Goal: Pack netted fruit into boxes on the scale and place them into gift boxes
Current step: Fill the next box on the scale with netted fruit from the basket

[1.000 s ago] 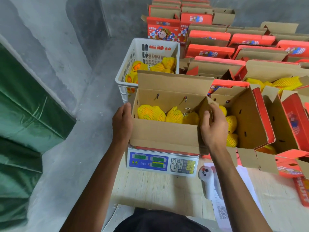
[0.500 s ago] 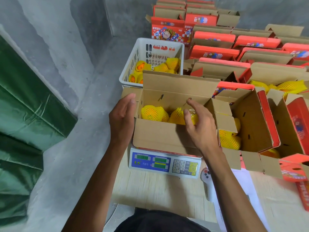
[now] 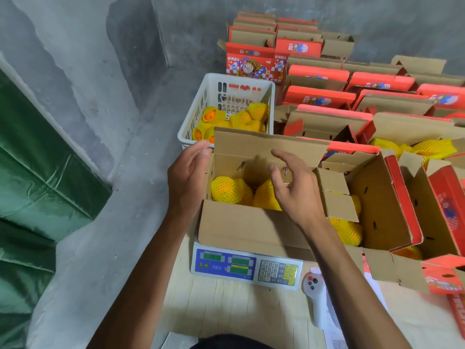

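An open cardboard box [image 3: 249, 227] stands on the blue-and-white scale [image 3: 246, 267]. Yellow netted fruit [image 3: 226, 190] lies inside it. My left hand [image 3: 187, 176] hovers by the box's left wall with relaxed fingers, holding nothing. Over the box opening, above the fruit, my right hand [image 3: 294, 187] has its fingers spread and loosely bent, empty. More netted fruit [image 3: 247, 118] fills the white plastic basket [image 3: 198, 114] behind the box. An open red gift box [image 3: 392, 197] with fruit in it sits just right of the scale.
Many red gift boxes [image 3: 319, 96] with open flaps crowd the back and right. A white handheld device [image 3: 315, 295] and papers lie on the wooden table [image 3: 226, 308] right of the scale. A green sheet [image 3: 37, 185] hangs at the left.
My left hand came off the box's left wall and lifted slightly. My right hand rose out of the box and opened above the fruit. The camera view shifted a little.
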{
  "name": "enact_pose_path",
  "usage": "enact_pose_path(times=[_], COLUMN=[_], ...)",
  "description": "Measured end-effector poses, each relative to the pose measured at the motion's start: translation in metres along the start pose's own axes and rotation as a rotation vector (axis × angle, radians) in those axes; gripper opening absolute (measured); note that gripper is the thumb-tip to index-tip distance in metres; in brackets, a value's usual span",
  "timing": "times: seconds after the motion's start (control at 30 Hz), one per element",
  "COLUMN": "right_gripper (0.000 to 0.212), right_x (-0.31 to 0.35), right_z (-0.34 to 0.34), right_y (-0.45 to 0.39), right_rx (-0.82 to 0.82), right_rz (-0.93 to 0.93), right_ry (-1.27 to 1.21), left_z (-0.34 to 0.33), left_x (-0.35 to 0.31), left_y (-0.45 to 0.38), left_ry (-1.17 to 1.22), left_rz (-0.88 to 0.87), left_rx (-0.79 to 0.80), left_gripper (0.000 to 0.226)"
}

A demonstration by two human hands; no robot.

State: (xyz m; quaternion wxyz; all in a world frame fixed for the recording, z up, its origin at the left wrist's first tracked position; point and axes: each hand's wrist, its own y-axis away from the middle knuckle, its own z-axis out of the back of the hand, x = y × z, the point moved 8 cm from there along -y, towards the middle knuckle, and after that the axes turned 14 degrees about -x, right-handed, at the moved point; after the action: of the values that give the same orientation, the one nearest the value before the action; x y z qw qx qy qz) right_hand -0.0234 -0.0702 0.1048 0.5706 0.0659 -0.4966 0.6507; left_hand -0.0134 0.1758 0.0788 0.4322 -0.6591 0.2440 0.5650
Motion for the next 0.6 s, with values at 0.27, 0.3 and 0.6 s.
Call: enact_pose_path(times=[0.27,0.3,0.6], right_gripper=[0.028,0.026,0.016], right_x=[0.005,0.006,-0.032], right_z=[-0.046,-0.053,-0.154], right_y=[-0.092,-0.103,-0.202], right_rx=[0.074,0.087,0.610], right_rz=[0.065,0.081,-0.080], right_ry=[0.010,0.029,0.168], left_z=[-0.040,-0.045,-0.106], left_x=[0.017,0.023,0.124], left_y=[-0.085,-0.096,-0.197], left_ry=[0.026,0.006,-0.264], left_rz=[-0.002,-0.006,-0.027], left_rx=[0.060,0.079,0.343], left_gripper=[0.029,0.028,0.031])
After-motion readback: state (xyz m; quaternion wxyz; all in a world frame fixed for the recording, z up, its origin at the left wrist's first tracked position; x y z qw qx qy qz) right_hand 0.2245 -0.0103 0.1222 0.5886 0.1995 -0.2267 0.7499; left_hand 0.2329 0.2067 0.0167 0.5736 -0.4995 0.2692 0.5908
